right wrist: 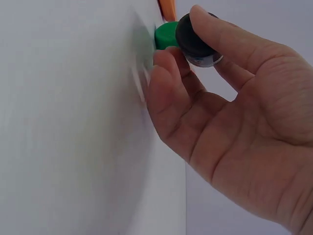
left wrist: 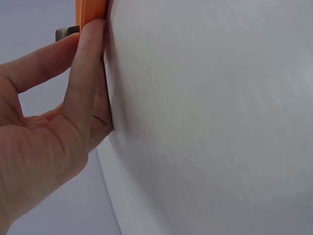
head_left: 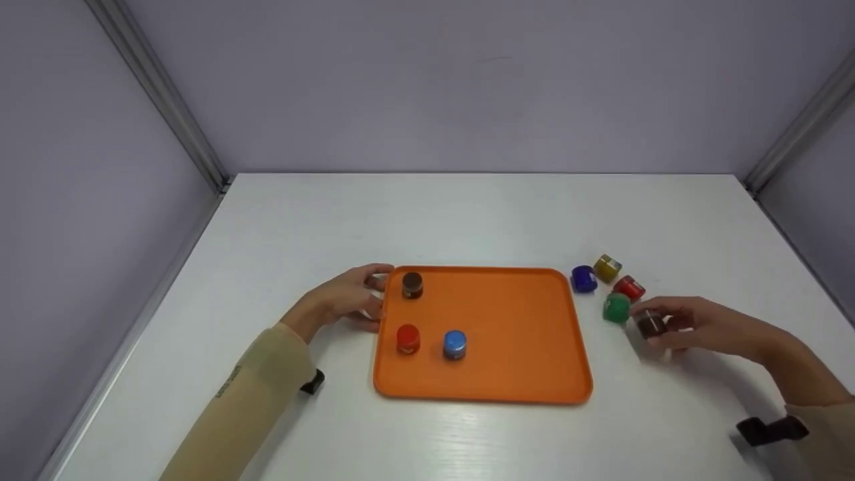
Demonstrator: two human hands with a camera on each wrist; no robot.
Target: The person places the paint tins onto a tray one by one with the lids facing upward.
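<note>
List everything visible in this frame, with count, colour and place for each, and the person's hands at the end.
tray: 1, orange, middle of the table.
jars on the tray: 3; dark brown at its far left corner, red and blue side by side near its left front.
jars on the table right of the tray: 4; dark blue, yellow, red, green, in a loose cluster.
dark brown jar: 1, held in the right hand, beside the green one.
table: 1, white.
walls: pale grey-lilac, with metal frame posts in the corners.
left hand: touches the tray's left edge.
right hand: pinches the dark brown jar.
</note>
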